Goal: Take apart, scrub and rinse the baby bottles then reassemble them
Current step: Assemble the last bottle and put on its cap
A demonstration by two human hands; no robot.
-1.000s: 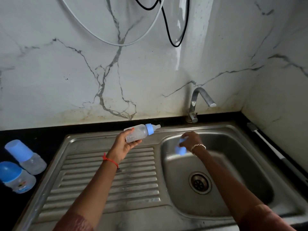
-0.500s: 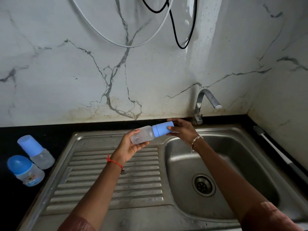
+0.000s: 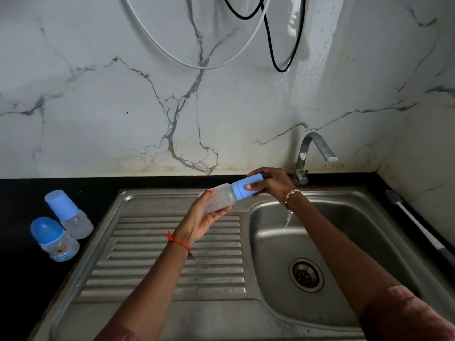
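Observation:
A clear baby bottle [image 3: 221, 196] lies almost level in the air over the seam between drainboard and basin. My left hand [image 3: 204, 219] grips its body from below. On its neck sits a blue cap [image 3: 246, 186], and my right hand [image 3: 269, 184] curls round that cap from the right. Water drips off my right wrist into the sink basin [image 3: 270, 247]. Two more capped bottles stand on the black counter at the left: a taller one [image 3: 70, 214] and a squat one with a domed blue cap [image 3: 55, 239].
The steel drainboard [image 3: 172, 264] lies below my left arm, with the drain [image 3: 306, 274] in the basin. The tap [image 3: 312, 153] stands at the back, spout turned right. A bottle brush [image 3: 416, 222] rests on the right counter. Cables hang on the marble wall.
A second ago my right hand held the blue cap down in the basin and the teat was bare. It has since brought the cap up onto the bottle, and now grips it.

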